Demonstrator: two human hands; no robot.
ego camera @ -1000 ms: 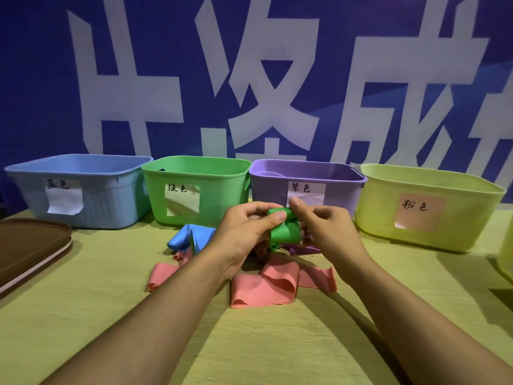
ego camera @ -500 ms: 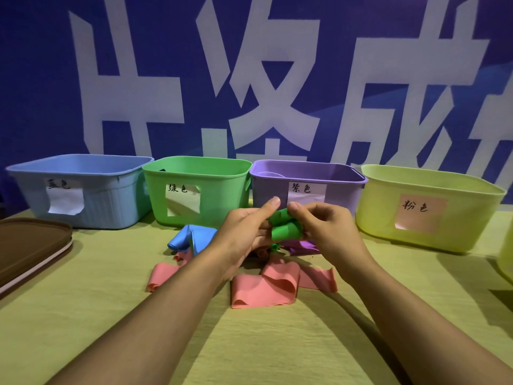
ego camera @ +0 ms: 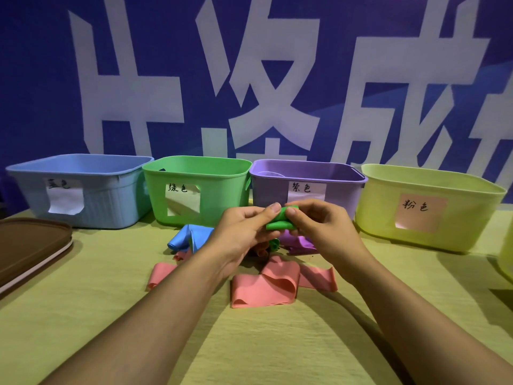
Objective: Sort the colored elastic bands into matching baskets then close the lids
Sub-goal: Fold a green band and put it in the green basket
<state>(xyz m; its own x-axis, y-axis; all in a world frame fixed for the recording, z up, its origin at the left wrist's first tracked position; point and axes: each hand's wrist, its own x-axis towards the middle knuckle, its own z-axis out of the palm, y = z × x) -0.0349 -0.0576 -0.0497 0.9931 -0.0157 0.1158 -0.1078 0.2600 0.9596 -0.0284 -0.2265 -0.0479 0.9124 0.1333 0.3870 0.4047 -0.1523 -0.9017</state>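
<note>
Item: green band (ego camera: pixel 279 221), held above the tabletop (ego camera: pixel 249 343) at centre frame, in front of the purple basket (ego camera: pixel 306 173) and just right of the green basket (ego camera: pixel 194 169).

Change: a second ago the band hung longer between the two hands; now it is folded down into a short, compact roll. Judged meaning: the band is being bundled for dropping, and the green basket, up and to the left of the hands, is the matching destination. It has not yet gone in.

Grip: left hand (ego camera: pixel 244 232) pinches the band's left side, thumb on top; right hand (ego camera: pixel 319 226) pinches its upper right end with curled fingers. Both hands grip the same band.

Orientation: the roll's long axis runs roughly across the frame, left to right, rising slightly toward the right hand; folded ends show at the upper right.

Remaining stock on tabletop, below and behind the hands:
- blue band (ego camera: pixel 186 238), left of the hands
- purple band (ego camera: pixel 299 243), under the right hand
- pink bands (ego camera: pixel 263 290), nearest the viewer
- a further small green piece and orange-pink rolls, partly hidden

Baskets: blue basket (ego camera: pixel 80 162), green, purple, yellow basket (ego camera: pixel 430 176), all uncovered. Brown lid (ego camera: pixel 30 245) lies at left edge. Sorting judged early; lids not yet fitted.
</note>
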